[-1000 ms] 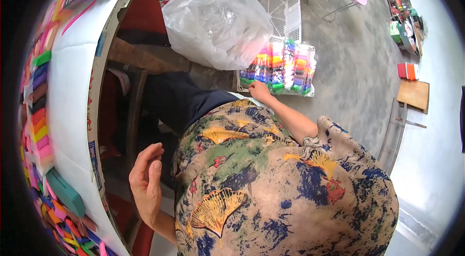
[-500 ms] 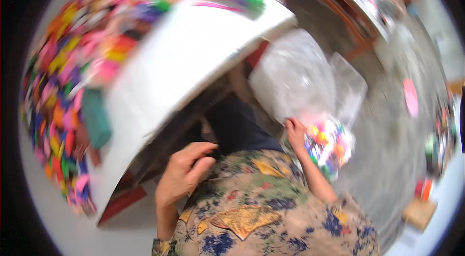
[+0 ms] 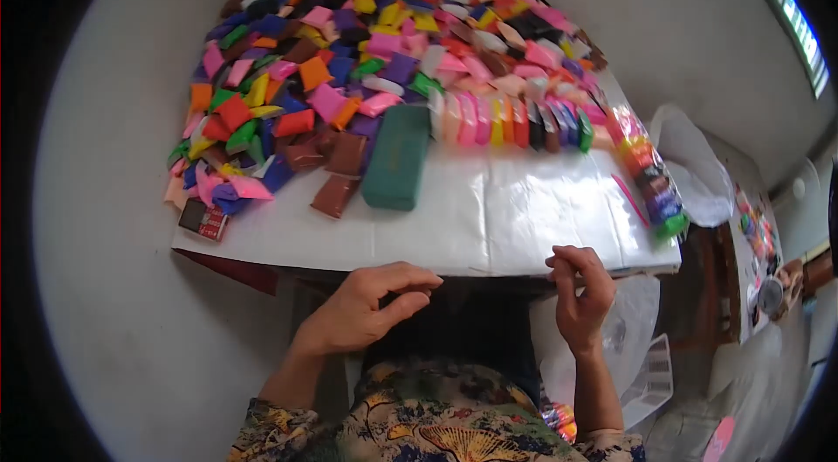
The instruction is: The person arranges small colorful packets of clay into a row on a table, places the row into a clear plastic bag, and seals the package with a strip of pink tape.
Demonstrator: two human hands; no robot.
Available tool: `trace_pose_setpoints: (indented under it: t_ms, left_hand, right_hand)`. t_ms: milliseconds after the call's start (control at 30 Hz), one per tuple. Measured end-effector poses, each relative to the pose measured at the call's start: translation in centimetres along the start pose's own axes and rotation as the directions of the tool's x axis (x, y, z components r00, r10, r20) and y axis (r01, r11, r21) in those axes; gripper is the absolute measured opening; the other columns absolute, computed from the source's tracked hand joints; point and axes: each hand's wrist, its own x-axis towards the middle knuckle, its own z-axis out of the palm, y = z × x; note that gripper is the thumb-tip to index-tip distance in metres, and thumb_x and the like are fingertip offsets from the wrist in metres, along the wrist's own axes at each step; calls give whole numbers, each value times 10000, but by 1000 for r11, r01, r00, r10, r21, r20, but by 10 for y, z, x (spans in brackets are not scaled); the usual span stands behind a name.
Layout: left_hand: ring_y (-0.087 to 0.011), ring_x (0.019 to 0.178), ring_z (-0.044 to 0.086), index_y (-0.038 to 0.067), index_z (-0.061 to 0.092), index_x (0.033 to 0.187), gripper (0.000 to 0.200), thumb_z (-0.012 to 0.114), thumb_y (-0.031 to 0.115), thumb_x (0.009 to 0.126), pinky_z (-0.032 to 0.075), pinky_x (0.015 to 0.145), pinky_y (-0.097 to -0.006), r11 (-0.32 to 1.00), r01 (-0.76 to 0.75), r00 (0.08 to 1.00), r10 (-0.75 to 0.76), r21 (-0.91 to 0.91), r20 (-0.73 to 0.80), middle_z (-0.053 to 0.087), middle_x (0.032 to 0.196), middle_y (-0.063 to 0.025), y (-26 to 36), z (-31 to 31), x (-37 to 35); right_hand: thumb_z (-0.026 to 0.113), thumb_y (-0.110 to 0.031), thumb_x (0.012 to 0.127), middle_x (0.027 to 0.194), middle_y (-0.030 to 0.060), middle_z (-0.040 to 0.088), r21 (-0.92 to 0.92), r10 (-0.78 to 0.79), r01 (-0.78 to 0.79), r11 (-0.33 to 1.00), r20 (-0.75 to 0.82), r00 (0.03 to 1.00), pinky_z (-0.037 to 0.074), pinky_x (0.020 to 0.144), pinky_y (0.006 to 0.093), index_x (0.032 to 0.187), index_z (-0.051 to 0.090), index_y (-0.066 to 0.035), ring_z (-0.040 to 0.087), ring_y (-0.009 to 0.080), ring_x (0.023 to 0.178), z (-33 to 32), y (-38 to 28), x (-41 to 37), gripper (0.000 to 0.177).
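My left hand (image 3: 375, 305) hovers at the table's front edge, fingers loosely bent, thumb apart, with nothing in it. At the edge further right, my right hand (image 3: 583, 296) is raised with bent fingers slightly apart and nothing visible in them. Beyond both hands, a row of coloured packets (image 3: 497, 121) lies side by side on the white tabletop (image 3: 506, 217). A dark green block (image 3: 397, 156) sits at the row's left end. To the right are a thin pink stick (image 3: 630, 200) and a second line of coloured packets (image 3: 650, 174), apparently in clear wrapping.
A large heap of small coloured packets (image 3: 375, 34) covers the back and left of the table. A red keypad device (image 3: 204, 219) lies at the left corner. Clear plastic bags (image 3: 694, 169) hang at the right side, and another table (image 3: 742, 270) stands beyond.
My view has swung from the floor at the right back to the table. My right hand has come up from the bag of colourful packets to the table edge, letting go of the bag.
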Motion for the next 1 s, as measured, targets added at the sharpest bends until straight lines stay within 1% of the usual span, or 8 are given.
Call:
trace_pose_setpoints:
  t_ms: [200,400,533,633,733,833,933,1000]
  left_hand:
    - [-161,900,653,-26,675,1104,195,601,51,940,511,824,-285,999,-35,959,45,38,-279,684,996,-103,-9,-48,-1]
    - [-183,871,640,-24,660,1109,200,593,62,942,508,801,-306,937,-93,885,233,337,-404,668,984,-107,-28,-107,64]
    - [-325,1023,573,-8,623,1186,325,592,71,872,460,942,-383,546,-103,770,573,831,-281,641,1083,-163,-67,-153,142]
    - [-338,1023,563,-4,656,1059,251,595,70,827,449,935,-423,453,-114,745,628,884,-226,643,1080,-155,-95,-170,184]
    - [-345,977,580,15,678,936,157,615,79,806,473,903,-426,441,-107,841,519,891,-155,665,974,-134,-101,-176,197]
    - [-355,949,603,9,665,861,113,647,97,793,488,861,-442,556,-186,811,553,810,-193,675,932,-136,-103,-171,198]
    - [-251,825,602,20,613,847,109,651,120,865,479,736,-372,690,-191,789,531,698,-309,645,839,-77,-95,-172,199]
    - [-168,785,587,39,609,878,120,645,146,917,476,711,-316,927,-284,850,362,244,-383,630,836,-29,-78,-174,191]
  right_hand:
    - [637,93,849,811,120,668,6,-163,164,986,160,974,503,573,284,997,662,22,647,199,658,38,-10,55,166]
    - [647,21,876,836,132,662,-2,-293,304,953,252,922,527,569,318,977,663,15,651,259,655,75,-18,110,103]
    - [651,-9,872,833,117,652,30,-310,316,948,304,901,515,592,352,983,653,7,646,259,679,111,-18,138,112]
    - [651,0,853,827,111,637,-16,-422,446,895,299,856,509,604,368,1009,644,-5,640,267,693,136,-1,146,156]
    - [655,25,807,821,104,624,-115,-546,600,792,308,779,509,610,376,1039,633,-18,644,274,705,145,16,144,237]
    - [664,33,780,831,104,632,-137,-570,632,763,319,757,507,602,372,1043,635,-16,649,270,707,141,20,136,269]
    - [668,43,768,846,108,642,-139,-572,619,773,269,775,508,597,364,1057,636,-12,649,273,701,136,23,133,296]
    - [664,50,779,859,114,651,-146,-540,569,809,195,819,510,598,355,1068,635,-6,648,274,698,135,28,134,296]
